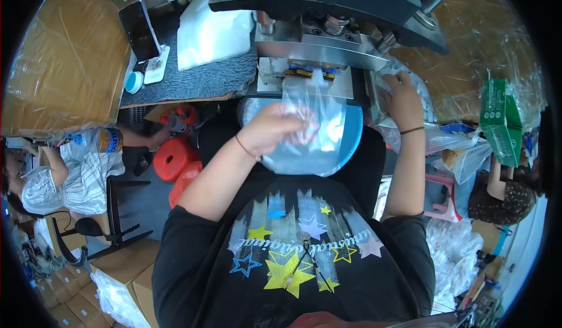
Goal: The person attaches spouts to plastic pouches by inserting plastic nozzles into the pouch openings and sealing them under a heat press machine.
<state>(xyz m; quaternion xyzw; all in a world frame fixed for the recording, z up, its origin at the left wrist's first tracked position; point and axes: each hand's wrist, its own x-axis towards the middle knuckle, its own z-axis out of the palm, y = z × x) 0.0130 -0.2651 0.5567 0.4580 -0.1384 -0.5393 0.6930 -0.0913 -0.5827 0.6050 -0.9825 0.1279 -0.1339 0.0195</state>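
Note:
A clear plastic bag (331, 114) hangs at the front of the metal press (328, 50), its upper end at the brass-coloured part under the press head. My left hand (275, 129) is closed on the bag's left side, its fingertips blurred over something pinkish. Beneath the bag, a blue-rimmed basin (353, 135) with more clear plastic rests at my lap. Right of the press, my right hand (403, 101) reaches over a container (380, 94) of clear plastic pieces, fingers bent and apart, with nothing visibly gripped.
A phone (139, 31) stands at the left beside a small round tub (134, 82). White plastic sheets (213, 35) lie on the grey mat (193, 82). Red stools (174, 158) stand lower left. Other people sit at far left and far right; a green box (501, 120) is at right.

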